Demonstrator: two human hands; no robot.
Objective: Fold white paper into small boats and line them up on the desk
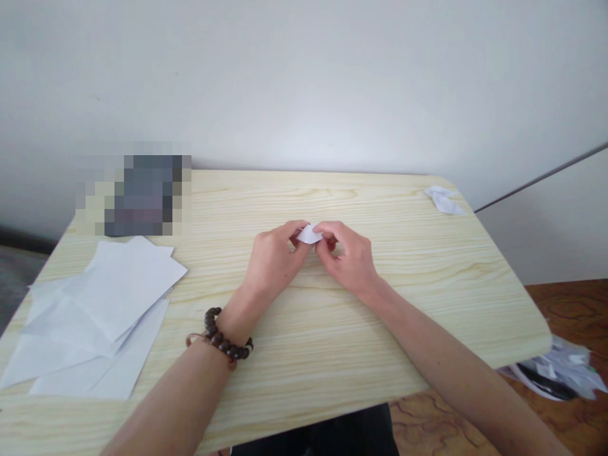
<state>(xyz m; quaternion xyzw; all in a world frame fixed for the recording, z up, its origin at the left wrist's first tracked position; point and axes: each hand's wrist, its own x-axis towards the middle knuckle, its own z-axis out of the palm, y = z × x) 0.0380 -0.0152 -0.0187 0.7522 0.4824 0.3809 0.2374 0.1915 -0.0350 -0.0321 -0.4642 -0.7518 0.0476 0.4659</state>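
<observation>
A small folded piece of white paper [311, 235] is held up between both hands over the middle of the table. My left hand [277, 254] pinches its left side between thumb and fingers, with a dark beaded bracelet [219, 335] on that wrist. On the other side, my right hand [349, 256] grips the paper's right edge, its fingers curled. The fingertips cover part of the folds, so the paper's full shape is hidden.
Loose white sheets [118, 291] lie overlapping at the table's left. Behind them is a dark, pixelated object [145, 196]. A folded white paper piece [444, 199] rests at the back right corner. Below the right edge, a container holds crumpled white material [565, 364]. A wall borders the wooden table [427, 304].
</observation>
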